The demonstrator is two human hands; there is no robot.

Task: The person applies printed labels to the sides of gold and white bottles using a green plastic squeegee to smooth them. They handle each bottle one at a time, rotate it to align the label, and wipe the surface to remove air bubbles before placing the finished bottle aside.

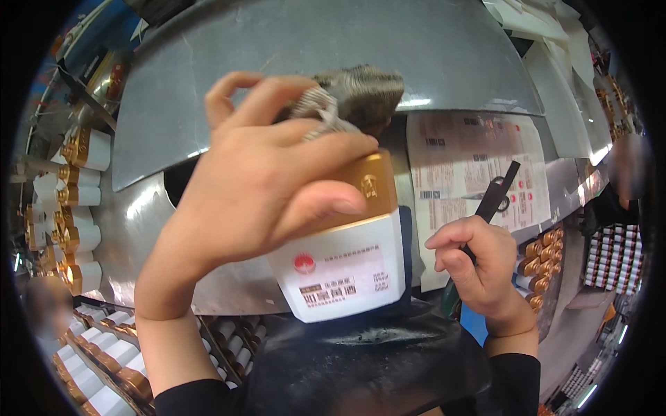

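A white bottle with a gold upper part (347, 260) and a printed label stands tilted against my dark apron (374, 353). My left hand (263, 166) reaches over its gold top, fingers curled around a grey striped rag (326, 111). The rag's dark bunched end sticks out beyond my fingers. The left thumb lies across the gold part; whether it presses on it I cannot tell. To the right of the bottle, my right hand (479, 263) is closed around a long, flat black tool (501, 191), which points up and away. Something dark green shows below that hand.
Printed label sheets (451, 159) lie on the metal table (312, 35) at the right, with scissors (504, 202) on them. Rows of white and gold bottles stand at the left (83, 208), lower left (104, 360) and right (538, 267). Other people are at both sides.
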